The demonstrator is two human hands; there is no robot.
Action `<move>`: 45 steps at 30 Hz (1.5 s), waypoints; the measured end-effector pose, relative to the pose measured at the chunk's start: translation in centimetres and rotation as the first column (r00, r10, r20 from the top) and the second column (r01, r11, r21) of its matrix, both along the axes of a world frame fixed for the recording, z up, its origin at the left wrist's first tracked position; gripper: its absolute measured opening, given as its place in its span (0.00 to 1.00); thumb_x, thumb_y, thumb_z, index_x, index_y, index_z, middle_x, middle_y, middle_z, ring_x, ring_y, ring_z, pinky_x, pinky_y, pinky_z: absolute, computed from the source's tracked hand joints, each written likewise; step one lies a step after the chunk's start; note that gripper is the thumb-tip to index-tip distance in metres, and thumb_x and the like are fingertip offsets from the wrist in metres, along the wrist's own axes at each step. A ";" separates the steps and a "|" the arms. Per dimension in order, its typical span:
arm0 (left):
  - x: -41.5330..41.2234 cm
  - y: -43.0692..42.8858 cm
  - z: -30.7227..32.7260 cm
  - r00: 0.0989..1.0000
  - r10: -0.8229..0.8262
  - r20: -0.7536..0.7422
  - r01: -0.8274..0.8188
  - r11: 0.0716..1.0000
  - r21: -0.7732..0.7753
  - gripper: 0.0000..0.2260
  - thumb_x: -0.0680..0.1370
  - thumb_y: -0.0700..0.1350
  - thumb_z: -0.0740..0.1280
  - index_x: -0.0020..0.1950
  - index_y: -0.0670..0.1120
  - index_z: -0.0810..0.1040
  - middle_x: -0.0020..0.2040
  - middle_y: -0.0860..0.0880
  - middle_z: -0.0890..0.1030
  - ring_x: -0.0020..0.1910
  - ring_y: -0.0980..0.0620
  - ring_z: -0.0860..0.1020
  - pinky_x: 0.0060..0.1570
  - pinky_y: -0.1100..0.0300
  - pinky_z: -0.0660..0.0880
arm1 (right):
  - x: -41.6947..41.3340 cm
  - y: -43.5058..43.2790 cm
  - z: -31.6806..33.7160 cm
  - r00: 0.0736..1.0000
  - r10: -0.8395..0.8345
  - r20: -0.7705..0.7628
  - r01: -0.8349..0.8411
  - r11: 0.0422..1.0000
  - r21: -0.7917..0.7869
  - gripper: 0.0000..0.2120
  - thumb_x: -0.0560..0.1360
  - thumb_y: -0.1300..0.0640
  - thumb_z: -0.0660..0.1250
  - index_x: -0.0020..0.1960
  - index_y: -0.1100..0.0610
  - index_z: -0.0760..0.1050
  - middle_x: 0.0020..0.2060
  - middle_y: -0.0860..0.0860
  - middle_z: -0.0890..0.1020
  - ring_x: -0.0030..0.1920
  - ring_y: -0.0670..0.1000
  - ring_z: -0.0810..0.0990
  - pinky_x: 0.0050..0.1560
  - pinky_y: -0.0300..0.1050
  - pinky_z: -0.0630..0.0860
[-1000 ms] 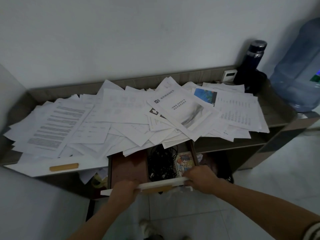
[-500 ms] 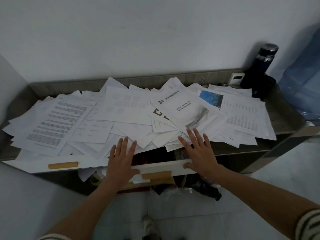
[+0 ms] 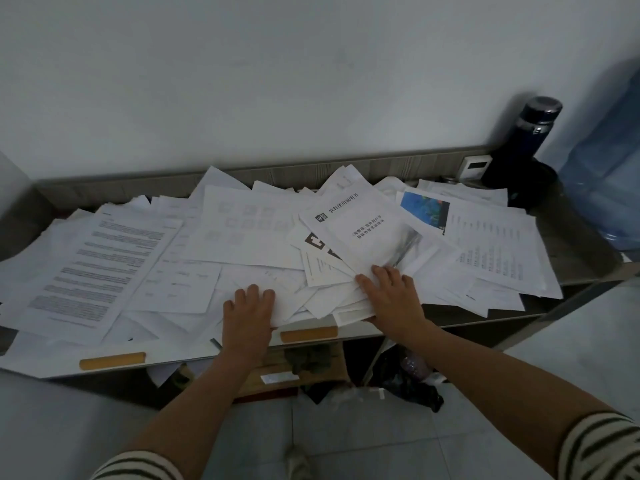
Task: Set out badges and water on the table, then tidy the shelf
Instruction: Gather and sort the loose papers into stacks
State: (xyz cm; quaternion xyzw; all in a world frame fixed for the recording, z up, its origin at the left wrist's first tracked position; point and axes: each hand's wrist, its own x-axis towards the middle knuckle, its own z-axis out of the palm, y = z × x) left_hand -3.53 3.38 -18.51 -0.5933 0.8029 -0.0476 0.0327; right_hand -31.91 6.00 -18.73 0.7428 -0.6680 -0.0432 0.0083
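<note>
Against a plain white wall (image 3: 277, 81) stands a low grey shelf (image 3: 571, 251), and almost its whole top is covered by a loose heap of printed papers (image 3: 194, 258). On the top of the heap, right of the middle, lies a white booklet with Chinese title (image 3: 360, 230), turned at an angle; just beside it on the right a sheet with a blue picture (image 3: 424, 211) looks out from under other pages.

Both hands are on the front part of the heap. The left hand (image 3: 247, 310) lies flat, palm down, fingers spread a little, holding nothing. The right hand (image 3: 393, 296) has its fingers on top of the sheets under the booklet and its thumb below their front edge, so it pinches a small bundle of the papers. Both sleeves have dark and light stripes.

Under the hands the white drawer front with a wooden handle (image 3: 308, 334) is almost flush with the shelf edge; a second wooden handle (image 3: 112, 360) is more to the left. In the right back corner stand a dark blue flask (image 3: 533, 129) and a small white display device (image 3: 476, 166), and a big blue water jug (image 3: 609, 174) is at the right border. No badges can be seen. Dark clutter lies on the tiled floor (image 3: 363, 438) below.
</note>
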 end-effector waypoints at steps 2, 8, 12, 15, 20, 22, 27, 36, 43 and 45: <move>-0.1 -0.3 0.1 1.000 -0.008 0.015 0.008 1.000 0.011 0.28 0.54 0.42 0.80 0.50 0.44 0.76 0.46 0.41 0.75 0.40 0.42 0.73 0.36 0.51 0.72 | -0.1 -0.3 0.2 1.000 0.007 0.009 -0.007 0.999 -0.031 0.44 0.52 0.37 0.80 0.64 0.50 0.70 0.59 0.59 0.76 0.56 0.62 0.76 0.49 0.58 0.76; -0.7 -3.1 4.9 0.972 -0.143 0.186 0.050 0.900 0.433 0.37 0.68 0.56 0.75 0.70 0.46 0.61 0.66 0.43 0.64 0.63 0.43 0.67 0.56 0.51 0.69 | -0.7 -1.1 1.4 0.996 0.022 0.084 -0.029 0.997 0.075 0.44 0.58 0.33 0.73 0.69 0.45 0.63 0.67 0.55 0.69 0.64 0.60 0.70 0.59 0.58 0.71; -1.7 -8.3 8.9 0.990 -0.126 0.067 0.044 0.714 0.699 0.49 0.65 0.64 0.75 0.77 0.49 0.55 0.76 0.47 0.59 0.74 0.48 0.61 0.72 0.54 0.60 | -2.3 -1.7 4.0 0.973 -0.023 0.231 -0.041 0.962 0.271 0.46 0.65 0.30 0.69 0.76 0.43 0.57 0.77 0.47 0.55 0.76 0.53 0.53 0.73 0.51 0.54; -3.9 -11.5 9.2 0.987 -0.023 -0.159 0.120 0.766 0.632 0.37 0.69 0.64 0.72 0.72 0.49 0.66 0.71 0.47 0.68 0.67 0.49 0.69 0.65 0.57 0.67 | -3.6 -1.7 5.6 0.856 -0.237 0.460 0.067 0.932 0.356 0.41 0.63 0.30 0.71 0.72 0.42 0.65 0.72 0.43 0.65 0.72 0.46 0.62 0.71 0.43 0.59; -10.1 -14.1 7.9 0.914 0.004 -0.406 0.201 0.865 0.460 0.24 0.74 0.57 0.70 0.65 0.46 0.72 0.63 0.47 0.73 0.58 0.51 0.73 0.55 0.61 0.70 | -7.5 -2.2 6.6 0.672 -0.454 0.585 0.347 0.891 0.292 0.24 0.70 0.39 0.72 0.63 0.48 0.76 0.57 0.46 0.81 0.55 0.45 0.78 0.60 0.42 0.74; -11.7 -14.7 7.2 0.901 0.082 -0.427 0.137 0.878 0.458 0.29 0.74 0.58 0.69 0.70 0.47 0.67 0.66 0.44 0.69 0.63 0.47 0.71 0.61 0.56 0.70 | -9.4 -2.6 6.8 0.645 -0.494 0.584 0.411 0.868 0.279 0.22 0.72 0.42 0.72 0.62 0.50 0.76 0.57 0.48 0.81 0.53 0.46 0.79 0.59 0.43 0.75; -13.7 -16.0 6.0 0.827 0.339 -0.448 -0.028 0.822 0.569 0.35 0.74 0.58 0.68 0.75 0.47 0.61 0.69 0.42 0.66 0.66 0.42 0.70 0.67 0.48 0.68 | -14.0 -6.6 6.9 0.612 -0.535 0.583 0.509 0.830 0.229 0.25 0.72 0.42 0.72 0.65 0.52 0.75 0.61 0.50 0.78 0.56 0.48 0.77 0.56 0.40 0.70; -15.8 -13.1 3.1 0.968 0.229 -0.101 -0.158 0.874 0.460 0.38 0.73 0.67 0.62 0.77 0.52 0.54 0.79 0.43 0.47 0.77 0.40 0.49 0.72 0.41 0.53 | -14.7 -17.0 7.5 0.722 -0.503 0.476 0.194 0.806 0.559 0.31 0.71 0.39 0.71 0.66 0.57 0.71 0.62 0.54 0.76 0.56 0.51 0.76 0.55 0.43 0.74; -15.6 -12.3 3.7 0.862 0.385 -0.330 -0.235 0.880 0.414 0.39 0.71 0.64 0.69 0.76 0.52 0.58 0.78 0.46 0.54 0.76 0.45 0.55 0.71 0.47 0.57 | -12.9 -18.3 7.1 0.455 -0.564 0.689 -0.002 0.774 0.634 0.24 0.74 0.57 0.72 0.67 0.61 0.72 0.62 0.56 0.77 0.53 0.52 0.75 0.56 0.45 0.74; -15.8 -11.9 4.4 0.592 0.487 -0.643 -0.349 0.873 0.340 0.39 0.69 0.59 0.74 0.74 0.49 0.62 0.75 0.44 0.62 0.72 0.45 0.63 0.70 0.47 0.62 | -13.9 -18.5 8.2 0.392 -0.528 0.753 0.009 0.821 0.571 0.22 0.73 0.57 0.73 0.65 0.59 0.74 0.58 0.55 0.79 0.54 0.53 0.78 0.56 0.47 0.76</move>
